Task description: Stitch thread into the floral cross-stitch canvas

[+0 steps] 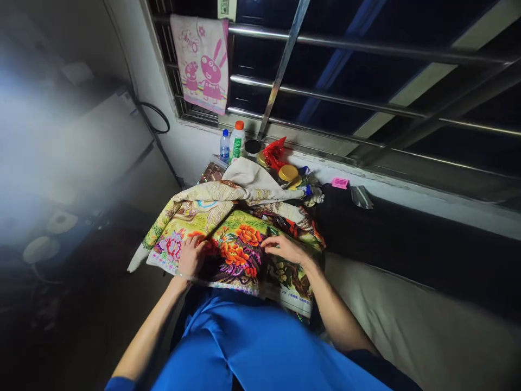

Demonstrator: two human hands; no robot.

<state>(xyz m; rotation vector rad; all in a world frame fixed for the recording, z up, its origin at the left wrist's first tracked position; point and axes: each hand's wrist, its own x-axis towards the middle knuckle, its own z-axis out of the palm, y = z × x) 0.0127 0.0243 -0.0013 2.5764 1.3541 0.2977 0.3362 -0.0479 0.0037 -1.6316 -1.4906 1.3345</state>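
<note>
A cross-stitch cloth (236, 252) with orange and pink flowers on a yellow-green ground lies spread over my lap. Its far part is bunched and folded back, showing the pale underside. On the left part of the cloth rests my left hand (190, 258), its fingers lying on the flowers and slightly apart. My right hand (287, 250) is over the right part, beside the orange flowers, with the fingers bent and a gap between thumb and forefinger. I see nothing held in it, though a thin needle or thread would be too small to make out.
Beyond the cloth stand a water bottle (224, 145), a white bottle with an orange cap (236, 142), yellow-lidded jars (288, 173) and a red plastic bag (274, 153). A pink box (340, 183) sits by the window ledge. A towel (204, 65) hangs on the window bars.
</note>
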